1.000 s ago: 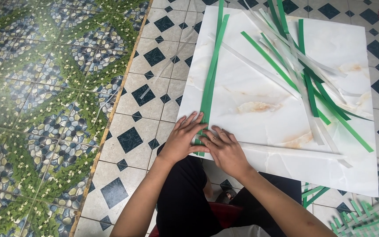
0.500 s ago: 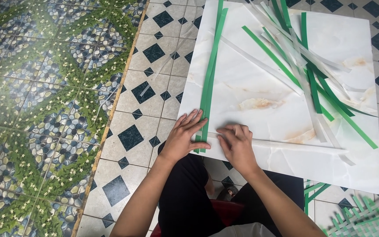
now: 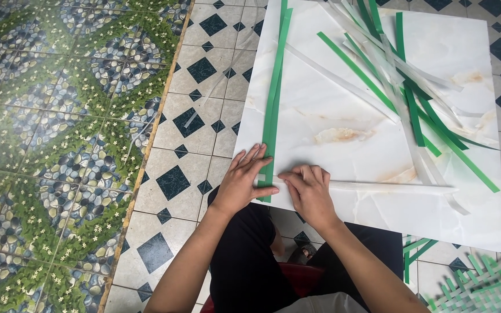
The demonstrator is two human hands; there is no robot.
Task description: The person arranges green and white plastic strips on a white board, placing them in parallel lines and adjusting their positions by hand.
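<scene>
Patterned floor tiles surround a white marbled board (image 3: 343, 116). On it, a long green strip (image 3: 273, 110) looks thin, light and floppy, best pinned flat near its end. Its near end lies under the left hand (image 3: 243, 182), fingers spread flat. The right hand (image 3: 308, 191), fingers curled, presses a pale strip (image 3: 389, 187) crossing just beside it.

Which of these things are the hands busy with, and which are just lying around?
In use:
left hand
right hand
long green strips under the left hand
white strip lying crosswise under the right hand
marbled white board under both

Lying about:
loose pile of green and white strips
green-and-white woven mat
patterned tile floor
</scene>
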